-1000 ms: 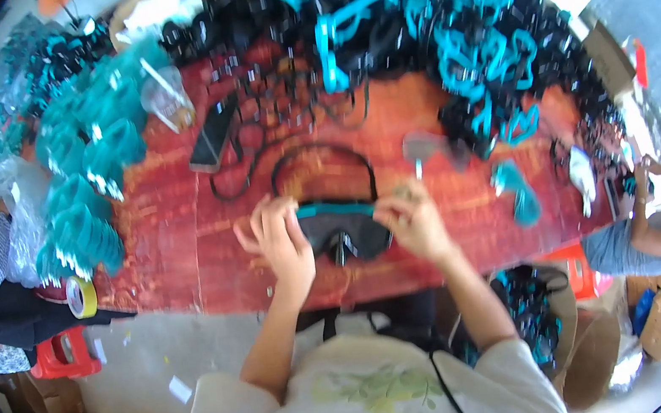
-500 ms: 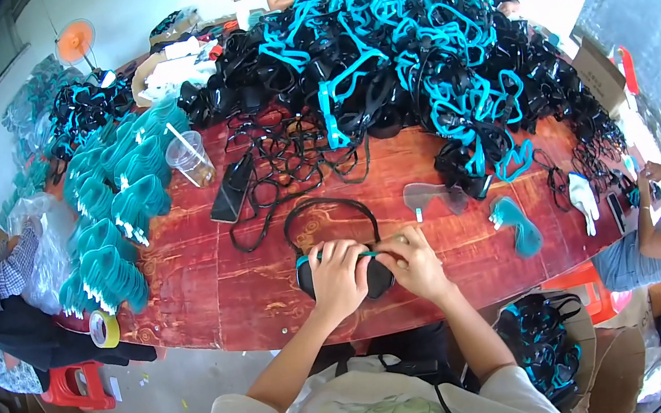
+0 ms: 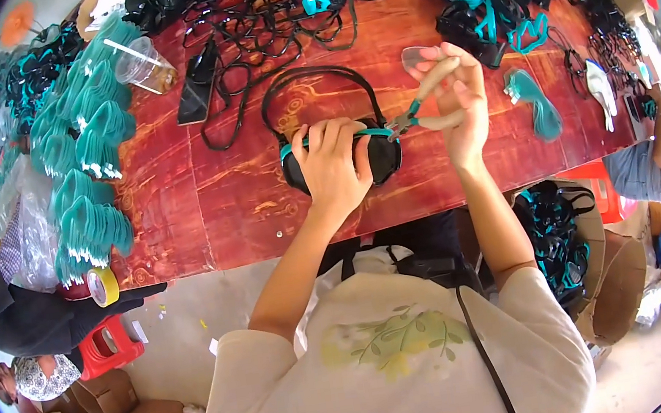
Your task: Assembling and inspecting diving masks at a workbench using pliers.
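The left hand [image 3: 333, 163] presses the goggles [image 3: 341, 162] flat against the counter [image 3: 201, 200] to steady them; just right of the goggles, the right hand [image 3: 460, 101] clenches pliers [image 3: 419, 112], nose at the frame's corner.

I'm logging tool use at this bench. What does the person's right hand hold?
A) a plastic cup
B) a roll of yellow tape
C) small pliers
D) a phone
C: the right hand holds small pliers, their tip at the edge of the black goggles under the left hand.
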Motion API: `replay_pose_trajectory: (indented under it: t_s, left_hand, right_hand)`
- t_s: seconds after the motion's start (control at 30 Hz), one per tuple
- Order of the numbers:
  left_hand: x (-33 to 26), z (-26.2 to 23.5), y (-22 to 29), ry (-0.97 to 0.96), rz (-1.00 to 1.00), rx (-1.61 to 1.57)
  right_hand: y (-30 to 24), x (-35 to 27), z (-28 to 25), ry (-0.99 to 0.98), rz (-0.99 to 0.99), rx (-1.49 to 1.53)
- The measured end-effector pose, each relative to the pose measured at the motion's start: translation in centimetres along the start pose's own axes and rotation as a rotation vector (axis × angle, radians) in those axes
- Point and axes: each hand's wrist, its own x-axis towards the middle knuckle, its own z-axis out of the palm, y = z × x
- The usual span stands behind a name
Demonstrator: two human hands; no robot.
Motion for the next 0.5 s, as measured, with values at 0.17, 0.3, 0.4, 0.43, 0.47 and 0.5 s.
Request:
replay_pose_trajectory:
  t_s: [0.17, 0.3, 0.4, 0.43, 0.47, 0.5]
  left_hand:
    - [-0.6, -0.5, 0.4, -0.009, -0.006, 0.003]
    - [-1.0, -0.5, 0.6, -0.018, -0.008, -0.002]
    - [-1.2, -0.2, 0.6, -0.005, 0.009, -0.014]
    - [-1.2, -0.1, 0.5, 0.005, 0.007, -0.013]
    - [-1.1, 0.1, 0.5, 0.019, 0.004, -0.01]
    - [-1.0, 0.2, 0.4, 0.016, 0.004, -0.012]
  right_hand:
    - [0.0, -1.4, 1.7, 0.023, 0.043, -0.065]
    - [0.1, -2.0, 3.3, -0.109, 0.022, -0.235]
    - [0.4, -1.8, 3.4, -0.066, 0.041, -0.184]
    - [1.5, -1.5, 2.6, -0.028, 0.034, -0.147]
    - [1.3, -0.9, 3.1, 0.09, 0.055, -0.08]
    - [1.8, -0.6, 2.6, 0.092, 0.057, -0.082]
